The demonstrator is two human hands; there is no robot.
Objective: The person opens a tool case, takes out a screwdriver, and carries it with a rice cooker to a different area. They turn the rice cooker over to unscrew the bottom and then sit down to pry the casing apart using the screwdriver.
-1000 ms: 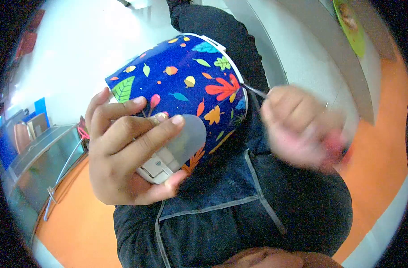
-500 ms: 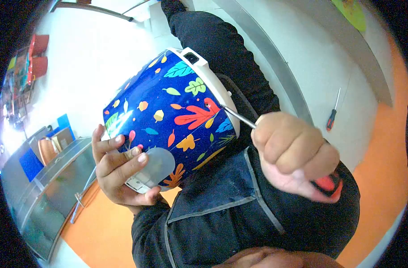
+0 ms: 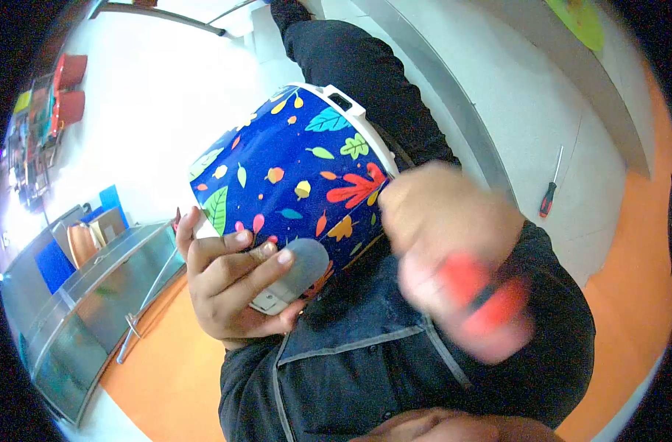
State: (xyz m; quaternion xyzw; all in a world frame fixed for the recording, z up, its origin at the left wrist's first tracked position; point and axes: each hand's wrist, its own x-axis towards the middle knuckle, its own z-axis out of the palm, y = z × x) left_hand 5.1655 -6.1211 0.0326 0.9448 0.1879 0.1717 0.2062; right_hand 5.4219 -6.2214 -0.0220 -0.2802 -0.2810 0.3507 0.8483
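Note:
A dark blue appliance housing [image 3: 277, 173] with a coloured leaf print and white plastic ends lies tilted over my lap. My left hand [image 3: 236, 283] grips its lower left end, fingers over the pale rounded patch on its side and thumb underneath. My right hand [image 3: 454, 243], smeared by motion, is a fist round the screwdriver [image 3: 483, 295], whose red and black handle sticks out below. The fist is right at the housing's right rim, by the red leaf, and hides the screwdriver's shaft.
A second screwdriver [image 3: 549, 191] lies on the floor at the right, near a grey ledge [image 3: 601, 88]. To the left stands a glass-sided low cabinet [image 3: 93, 317] with boxes on it. Red bins [image 3: 69, 88] are farther off. My leg [image 3: 358, 66] stretches ahead.
The housing and my left hand have shifted right. My right hand has come in against the rim and turned, so the shaft is hidden and more of the red handle shows.

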